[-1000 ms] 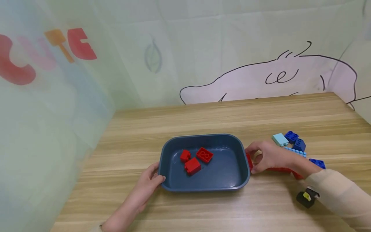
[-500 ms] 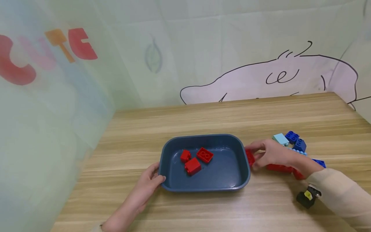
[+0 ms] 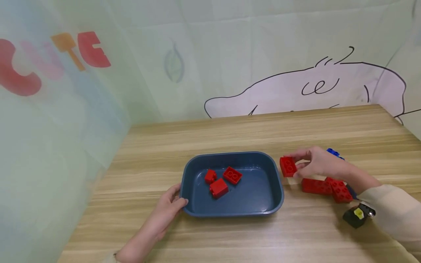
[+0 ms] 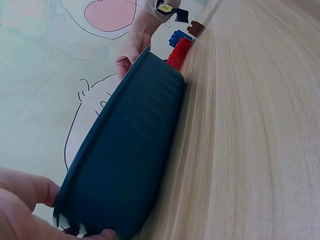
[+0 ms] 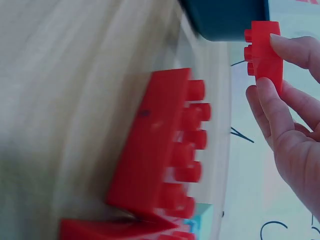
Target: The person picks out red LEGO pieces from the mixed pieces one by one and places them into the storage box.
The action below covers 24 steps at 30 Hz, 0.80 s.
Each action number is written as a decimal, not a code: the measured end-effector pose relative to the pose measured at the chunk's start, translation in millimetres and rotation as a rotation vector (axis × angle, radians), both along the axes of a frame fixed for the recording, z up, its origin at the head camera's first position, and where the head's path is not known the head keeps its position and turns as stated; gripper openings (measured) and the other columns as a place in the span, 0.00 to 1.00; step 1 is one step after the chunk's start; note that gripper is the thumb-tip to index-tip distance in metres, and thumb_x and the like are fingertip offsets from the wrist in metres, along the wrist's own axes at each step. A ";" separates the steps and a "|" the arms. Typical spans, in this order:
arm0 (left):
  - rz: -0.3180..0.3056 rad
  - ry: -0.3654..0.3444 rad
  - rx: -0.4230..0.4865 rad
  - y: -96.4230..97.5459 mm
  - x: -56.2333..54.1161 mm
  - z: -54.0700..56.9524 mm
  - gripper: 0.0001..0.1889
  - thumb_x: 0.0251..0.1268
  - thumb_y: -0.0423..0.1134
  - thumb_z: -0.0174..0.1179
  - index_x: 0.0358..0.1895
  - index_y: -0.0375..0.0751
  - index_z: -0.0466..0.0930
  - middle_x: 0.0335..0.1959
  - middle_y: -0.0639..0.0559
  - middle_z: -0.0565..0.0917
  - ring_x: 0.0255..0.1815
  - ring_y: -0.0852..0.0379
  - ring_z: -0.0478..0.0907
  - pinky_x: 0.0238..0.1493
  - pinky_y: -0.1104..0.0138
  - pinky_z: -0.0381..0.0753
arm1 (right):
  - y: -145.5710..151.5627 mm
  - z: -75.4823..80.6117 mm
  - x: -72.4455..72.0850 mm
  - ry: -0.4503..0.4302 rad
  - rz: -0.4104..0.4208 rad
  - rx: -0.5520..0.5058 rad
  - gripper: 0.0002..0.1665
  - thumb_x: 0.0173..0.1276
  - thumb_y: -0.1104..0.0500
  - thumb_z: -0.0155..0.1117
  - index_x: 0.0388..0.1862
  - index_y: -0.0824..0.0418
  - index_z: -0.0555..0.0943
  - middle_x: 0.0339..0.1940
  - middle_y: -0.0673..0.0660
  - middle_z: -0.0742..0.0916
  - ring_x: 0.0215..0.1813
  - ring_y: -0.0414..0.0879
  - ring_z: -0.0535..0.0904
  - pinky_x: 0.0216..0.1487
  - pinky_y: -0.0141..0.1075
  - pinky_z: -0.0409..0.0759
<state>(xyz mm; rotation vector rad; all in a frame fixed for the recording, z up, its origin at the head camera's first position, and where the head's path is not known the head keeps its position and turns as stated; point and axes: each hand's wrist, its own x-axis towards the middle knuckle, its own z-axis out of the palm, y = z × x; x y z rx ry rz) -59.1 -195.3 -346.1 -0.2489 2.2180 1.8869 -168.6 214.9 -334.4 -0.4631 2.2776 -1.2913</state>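
Observation:
My left hand [image 3: 169,206] grips the left end of a dark blue tray [image 3: 260,201], its thumb over the rim. In the left wrist view, the fingers [image 4: 25,190] hold the tray's near end. Three red toy bricks lie inside, one of them at the front [image 3: 218,188]. Just outside the right wall, my right hand [image 3: 319,162] pinches another red brick [image 3: 288,167] between thumb and fingers, raised off the table. The right wrist view shows the held brick [image 5: 266,47] with its studs pointing left.
Right of the tray lie a long red brick [image 3: 316,186] and a studded red brick [image 3: 340,190], touching or nearly so. Blue bricks [image 3: 333,152] sit behind the right forearm, partly hidden. A printed cloth wall [image 3: 148,73] borders the wooden table [image 3: 213,241] behind and left.
My right hand has lifted the red brick from beside the tray's right wall, moving up and slightly right. Two red bricks on the table show more fully. The left hand and tray have stayed put.

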 end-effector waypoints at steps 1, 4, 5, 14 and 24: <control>0.000 -0.002 -0.002 0.0 0.0 0.1 0.29 0.59 0.24 0.46 0.66 0.22 0.54 0.60 0.28 0.68 0.58 0.42 0.71 0.55 0.54 0.74 | -0.1 2.4 -0.3 -0.002 -0.005 0.006 0.37 0.52 0.61 0.70 0.62 0.68 0.71 0.56 0.65 0.78 0.53 0.57 0.76 0.46 0.40 0.81; -0.003 -0.004 -0.002 0.0 -0.3 0.4 0.29 0.59 0.24 0.46 0.66 0.22 0.54 0.60 0.28 0.68 0.58 0.42 0.71 0.55 0.54 0.74 | -0.8 8.9 -2.3 0.011 -0.003 0.011 0.39 0.52 0.60 0.71 0.63 0.68 0.70 0.57 0.66 0.77 0.55 0.59 0.75 0.45 0.40 0.82; -0.004 -0.005 -0.002 0.0 -0.6 0.4 0.29 0.59 0.25 0.46 0.66 0.22 0.54 0.60 0.28 0.68 0.58 0.42 0.71 0.55 0.54 0.74 | -0.7 11.0 -3.0 0.025 0.004 0.016 0.39 0.52 0.60 0.71 0.63 0.69 0.69 0.57 0.67 0.76 0.55 0.60 0.75 0.45 0.40 0.82; -0.005 -0.004 0.005 -0.3 -1.1 1.4 0.29 0.59 0.24 0.46 0.66 0.22 0.54 0.60 0.28 0.67 0.59 0.41 0.70 0.56 0.53 0.74 | -8.6 27.1 -12.0 0.063 0.071 0.008 0.37 0.52 0.62 0.71 0.62 0.70 0.70 0.57 0.67 0.76 0.55 0.60 0.75 0.46 0.40 0.81; -0.015 -0.001 0.015 -0.7 0.3 0.8 0.29 0.60 0.24 0.46 0.66 0.22 0.52 0.61 0.28 0.66 0.60 0.40 0.69 0.56 0.53 0.74 | -27.8 44.8 -17.3 0.083 0.136 0.018 0.37 0.51 0.62 0.72 0.61 0.68 0.71 0.56 0.64 0.77 0.52 0.56 0.77 0.44 0.40 0.82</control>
